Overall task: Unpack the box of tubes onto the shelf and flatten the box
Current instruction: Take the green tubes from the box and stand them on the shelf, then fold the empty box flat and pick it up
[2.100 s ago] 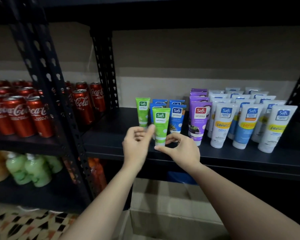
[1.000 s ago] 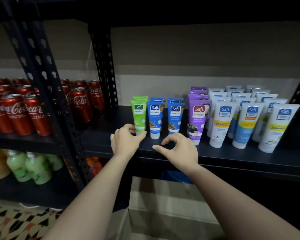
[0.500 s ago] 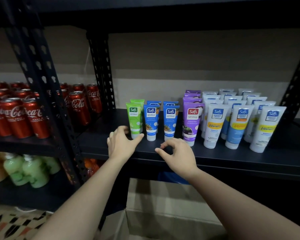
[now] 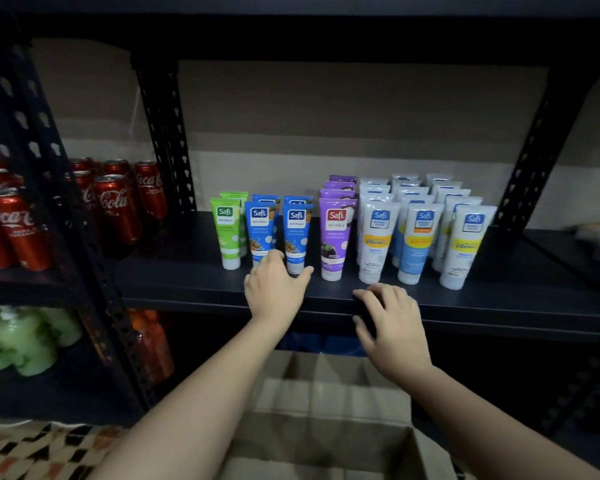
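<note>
A: Nearest, at 6 o'clock: the cardboard box [image 4: 329, 441], flaps up, standing open below the shelf. Contents?

B: Can't tell, the inside is dark and partly cut off. Definitely not flattened yet.

A: Hands?

B: The left hand [image 4: 273, 288] lies on the shelf [image 4: 187, 282] front, fingers loosely spread, fingertips at the caps of the blue tubes [image 4: 280, 233], gripping nothing. The right hand [image 4: 392, 327], at 5 o'clock from it, hangs over the shelf lip, fingers relaxed and slightly bent, empty.

A: Further back?

B: Tubes upright on their caps in rows: green tubes [image 4: 228, 233] at 11 o'clock, blue, purple tubes [image 4: 336, 233] at 12, white tubes [image 4: 420, 233] out to 1.

A: Progress?

B: Judging by this, unpacking is mostly or fully done. What's left: checking the box and flattening it.

A: Extras?

B: Cola cans [image 4: 115, 206] at 9 o'clock, green bottles [image 4: 21, 341] below.
</note>
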